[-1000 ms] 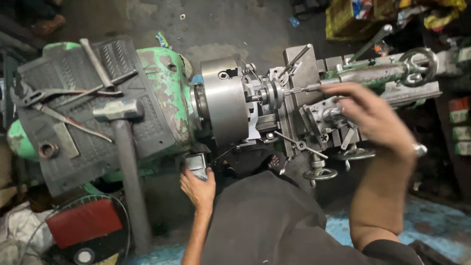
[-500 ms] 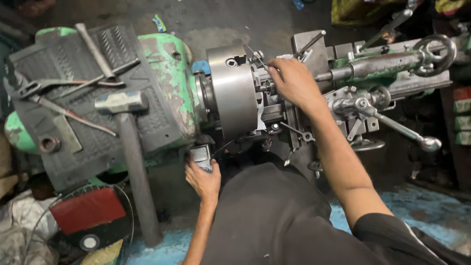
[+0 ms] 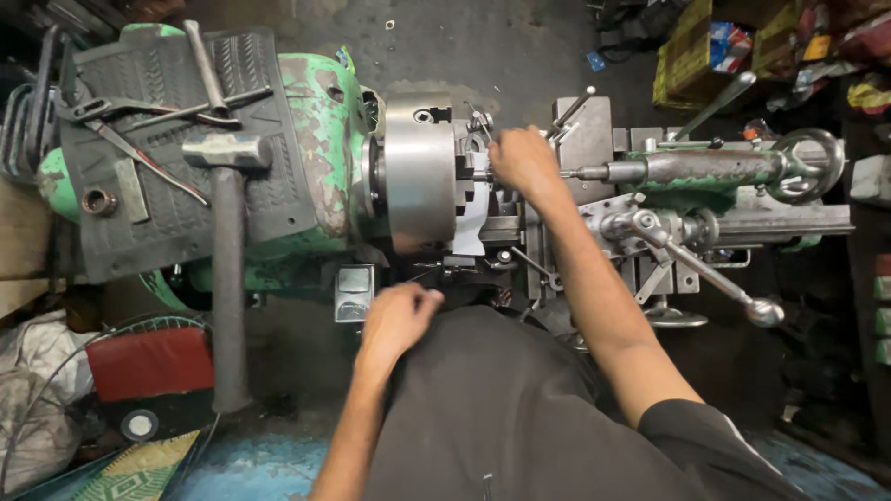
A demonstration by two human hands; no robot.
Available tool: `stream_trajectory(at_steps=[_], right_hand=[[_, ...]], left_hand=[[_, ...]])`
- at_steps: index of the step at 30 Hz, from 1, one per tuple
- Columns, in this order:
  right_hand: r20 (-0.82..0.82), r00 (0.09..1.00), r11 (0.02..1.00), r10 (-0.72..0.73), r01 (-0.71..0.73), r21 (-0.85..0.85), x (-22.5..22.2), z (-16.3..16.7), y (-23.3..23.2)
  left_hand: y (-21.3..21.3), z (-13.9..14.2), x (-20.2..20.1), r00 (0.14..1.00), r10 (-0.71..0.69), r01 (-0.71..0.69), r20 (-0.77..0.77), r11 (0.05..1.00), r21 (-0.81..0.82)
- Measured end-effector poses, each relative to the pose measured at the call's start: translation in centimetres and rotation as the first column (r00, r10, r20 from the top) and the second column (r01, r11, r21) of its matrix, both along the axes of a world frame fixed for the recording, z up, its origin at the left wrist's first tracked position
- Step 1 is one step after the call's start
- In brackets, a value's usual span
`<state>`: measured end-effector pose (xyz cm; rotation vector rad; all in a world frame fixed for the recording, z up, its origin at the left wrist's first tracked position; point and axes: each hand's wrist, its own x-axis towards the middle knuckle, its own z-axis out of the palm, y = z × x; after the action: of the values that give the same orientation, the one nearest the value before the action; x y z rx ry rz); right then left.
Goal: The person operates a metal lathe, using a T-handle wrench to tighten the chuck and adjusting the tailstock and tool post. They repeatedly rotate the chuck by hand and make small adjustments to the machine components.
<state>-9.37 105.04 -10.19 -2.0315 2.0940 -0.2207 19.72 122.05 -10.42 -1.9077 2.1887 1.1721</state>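
While right hand (image 3: pixel 522 160) grips workpiece at chuck (image 3: pixel 419 176), left hand (image 3: pixel 397 315) curled loosely; yellow boxes (image 3: pixel 694 46) top right

- Lying across black ribbed mat (image 3: pixel 269 199) on green headstock (image 3: pixel 320 139): long-handled hammer (image 3: pixel 226 269), handle hanging over the front edge.
- Resting on same mat: metal rods and scissor-like tool (image 3: pixel 139 148).
- Sitting below, left: red box (image 3: pixel 148 362).
- Lying at lower left: patterned yellow-green sheet (image 3: pixel 139 468).
- Piling up at upper right: coloured cartons (image 3: pixel 705 46).
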Motion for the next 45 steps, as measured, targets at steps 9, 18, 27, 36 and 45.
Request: stream_trajectory(at_steps=[9,18,27,36,45], right_hand=[[0.237,0.971,0.996,0.015,0.006,-0.088,3.7,4.3,2.4],[0.347,0.936,0.997,0.058,-0.074,0.034,3.6,5.9,3.0],[0.354,0.935,0.992,-0.027,-0.017,0.123,4.4,5.4,4.3],[0.347,0.934,0.988,-0.091,0.043,0.146,4.8,4.6,4.1],[0.364,0.93,0.99,-0.056,0.006,0.138,4.9,4.8,3.9]], left_hand=[[-4.8,-5.2,-12.2,0.819,-0.229,-0.008,-0.527,0.913,-0.409],[-11.2,-4.7,-17.1,0.936,-0.022,-0.144,-0.351,0.886,-0.44],[-10.4,-4.8,-15.9,0.945,0.111,-0.204,-0.309,0.936,-0.286],[-10.0,-7.4,-15.7,0.813,0.404,-0.455,-0.419,0.89,-0.024],[-9.8,-5.9,-15.2,0.86,0.268,-0.327,-0.434,0.943,-0.066]])
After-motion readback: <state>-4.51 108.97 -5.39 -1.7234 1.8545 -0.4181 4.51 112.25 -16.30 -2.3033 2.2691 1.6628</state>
